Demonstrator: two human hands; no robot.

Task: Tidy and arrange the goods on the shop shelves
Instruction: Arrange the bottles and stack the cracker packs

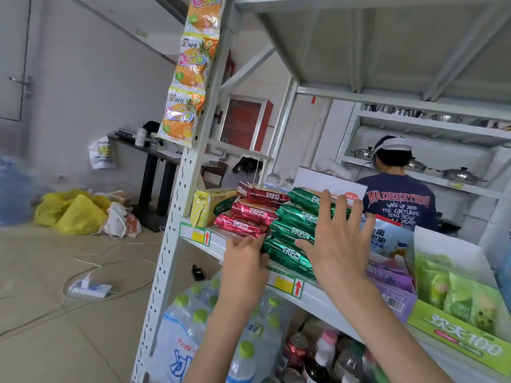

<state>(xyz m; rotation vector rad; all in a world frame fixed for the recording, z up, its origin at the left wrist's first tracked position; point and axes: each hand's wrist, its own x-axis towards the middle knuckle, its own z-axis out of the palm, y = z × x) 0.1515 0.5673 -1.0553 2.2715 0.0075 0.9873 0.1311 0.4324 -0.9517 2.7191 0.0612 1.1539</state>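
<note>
A stack of green foil snack packs (297,232) lies on the white shelf (218,244), with a stack of red foil packs (253,214) to its left and a yellow-green pack (210,205) further left. My left hand (247,254) touches the left end of the lowest green pack at the shelf's front edge, fingers fairly straight. My right hand (338,240) lies spread open against the right side of the green stack, fingers splayed over the upper packs.
Purple (392,288) and green display boxes (453,327) sit right of the stack. Bottled water packs (193,327) and bottles fill the level below. A strip of candy bags (188,87) hangs on the upright. A person (395,194) stands behind the shelf. Bags and cables lie on the floor at left.
</note>
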